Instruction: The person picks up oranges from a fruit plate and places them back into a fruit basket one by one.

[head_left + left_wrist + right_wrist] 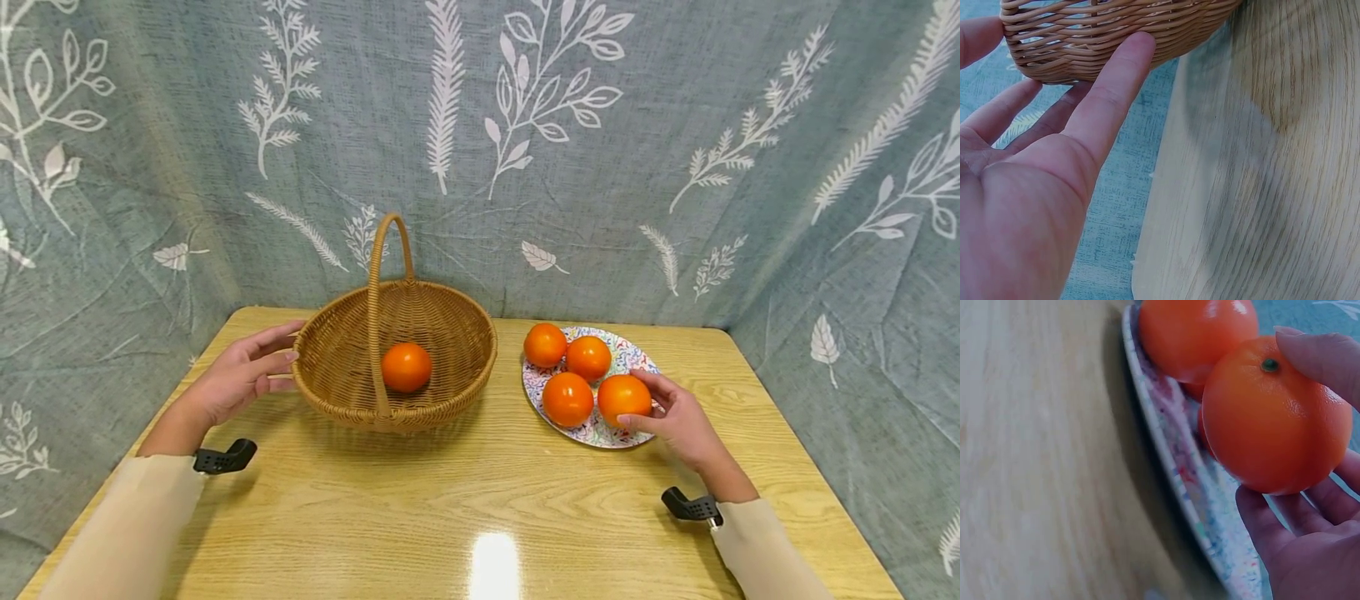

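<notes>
My right hand grips an orange at the right side of a patterned plate. Thumb and fingers lie around the fruit, and its green stem spot shows in the right wrist view. Three other oranges rest on the plate, one orange right beside the held one. On the left, my left hand touches the outer left side of a wicker basket. Its thumb lies straight against the weave, with the other fingers spread along the side. Inside the basket lies one orange.
Basket and plate stand side by side toward the back of a wooden table. The basket's tall handle arches over its bowl. A leaf-patterned grey-blue cloth hangs behind and along both sides.
</notes>
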